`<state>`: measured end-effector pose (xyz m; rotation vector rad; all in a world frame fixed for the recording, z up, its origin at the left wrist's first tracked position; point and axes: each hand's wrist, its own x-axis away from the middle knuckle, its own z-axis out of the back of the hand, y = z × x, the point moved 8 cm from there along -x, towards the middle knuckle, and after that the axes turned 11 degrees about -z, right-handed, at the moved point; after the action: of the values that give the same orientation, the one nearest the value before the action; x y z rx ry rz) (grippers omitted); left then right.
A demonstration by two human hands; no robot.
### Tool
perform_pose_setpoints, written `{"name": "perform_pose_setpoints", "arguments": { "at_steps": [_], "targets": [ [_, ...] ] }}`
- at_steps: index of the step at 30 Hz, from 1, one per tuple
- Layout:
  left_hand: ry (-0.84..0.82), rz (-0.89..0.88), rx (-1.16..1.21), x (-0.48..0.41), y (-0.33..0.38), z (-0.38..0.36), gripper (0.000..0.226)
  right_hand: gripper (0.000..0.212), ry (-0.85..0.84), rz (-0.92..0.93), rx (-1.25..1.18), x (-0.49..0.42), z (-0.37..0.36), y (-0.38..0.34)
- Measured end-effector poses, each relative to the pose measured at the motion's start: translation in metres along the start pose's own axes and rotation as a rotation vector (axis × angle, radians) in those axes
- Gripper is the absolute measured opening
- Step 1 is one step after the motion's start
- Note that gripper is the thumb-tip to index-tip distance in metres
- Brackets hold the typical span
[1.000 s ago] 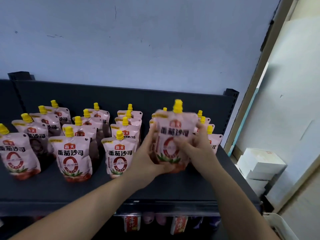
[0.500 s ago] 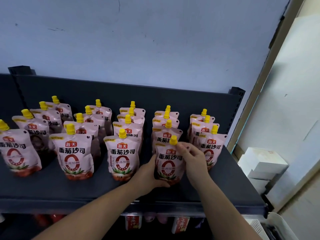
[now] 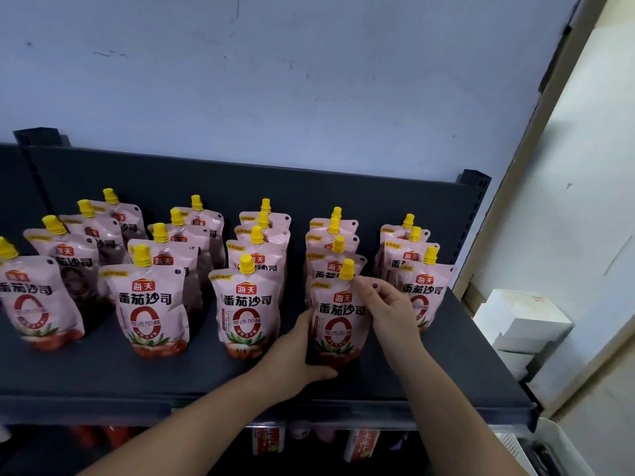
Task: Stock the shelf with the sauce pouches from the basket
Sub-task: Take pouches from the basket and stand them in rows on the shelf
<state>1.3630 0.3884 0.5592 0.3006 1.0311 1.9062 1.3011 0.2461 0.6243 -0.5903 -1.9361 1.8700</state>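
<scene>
Lowered from mid-air a second ago, the pink yellow-capped sauce pouch point(image 3: 338, 321) is now stood upright on the dark metal shelf point(image 3: 103, 376), gripped at its base by the left hand point(image 3: 295, 355) and pinched near the top by the right hand point(image 3: 388, 310).

1. pouches stand upright on the shelf point(image 3: 103, 379) in rows running near to far, side by side from left to right.
2. the front pouch point(image 3: 338, 321) stands nearest in the second row from the right.
3. left hand point(image 3: 295, 355) sits at its lower left edge, right hand point(image 3: 388, 309) at its upper right.
4. white boxes point(image 3: 519, 328) lie right of the shelf, lower down.
</scene>
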Motion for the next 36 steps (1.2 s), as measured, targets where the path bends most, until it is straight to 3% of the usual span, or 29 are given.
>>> {"name": "perform_pose_setpoints", "arguments": {
  "at_steps": [2, 3, 6, 8, 10, 14, 17, 20, 25, 27, 29, 31, 34, 36],
  "targets": [
    [-0.038, -0.005, -0.112, 0.024, 0.005, 0.01, 0.105, 0.03, 0.02, 0.026, 0.02, 0.007, 0.009, -0.001],
    [-0.007, -0.02, -0.18, 0.038, 0.007, 0.02, 0.092, 0.026, 0.065, 0.049, 0.031, 0.011, 0.017, -0.002],
    [0.361, -0.088, -0.229, 0.08, 0.017, 0.071, 0.032, 0.013, 0.325, 0.198, 0.045, 0.032, 0.043, -0.006],
    [0.688, -0.07, -0.109, 0.105, 0.005, 0.103, 0.033, 0.027, 0.481, 0.298, 0.021, 0.049, 0.049, -0.007],
    [0.813, -0.072, -0.054, 0.113, -0.007, 0.114, 0.041, 0.035, 0.563, 0.34, -0.011, 0.059, 0.045, -0.006],
    [0.751, -0.001, -0.1, 0.097, -0.034, 0.111, 0.09, 0.016, 0.515, 0.424, -0.005, 0.068, 0.012, -0.013],
    [0.599, 0.104, 0.112, 0.074, -0.057, 0.102, 0.106, 0.011, 0.418, 0.491, 0.061, 0.073, -0.011, -0.02],
    [0.459, 0.153, 0.213, 0.056, -0.07, 0.096, 0.078, 0.013, 0.341, 0.529, 0.123, 0.074, -0.025, -0.028],
    [0.501, 0.08, 0.176, 0.062, -0.049, 0.118, 0.032, 0.015, 0.12, 0.506, 0.216, 0.069, -0.045, -0.04],
    [0.535, 0.015, 0.207, 0.07, -0.028, 0.136, 0.028, 0.01, 0.006, 0.452, 0.269, 0.067, -0.057, -0.044],
    [0.534, -0.025, 0.383, 0.076, -0.002, 0.147, 0.041, 0.008, -0.105, 0.403, 0.347, 0.068, -0.074, -0.046],
    [0.506, -0.029, 0.671, 0.075, 0.02, 0.149, 0.06, 0.037, -0.237, 0.381, 0.43, 0.072, -0.095, -0.047],
    [0.444, -0.024, 0.877, 0.07, 0.06, 0.154, 0.046, 0.095, -0.365, 0.385, 0.468, 0.077, -0.124, -0.06],
    [0.433, -0.022, 0.862, 0.068, 0.083, 0.164, 0.052, 0.101, -0.348, 0.471, 0.414, 0.078, -0.129, -0.084]
  ]
}}
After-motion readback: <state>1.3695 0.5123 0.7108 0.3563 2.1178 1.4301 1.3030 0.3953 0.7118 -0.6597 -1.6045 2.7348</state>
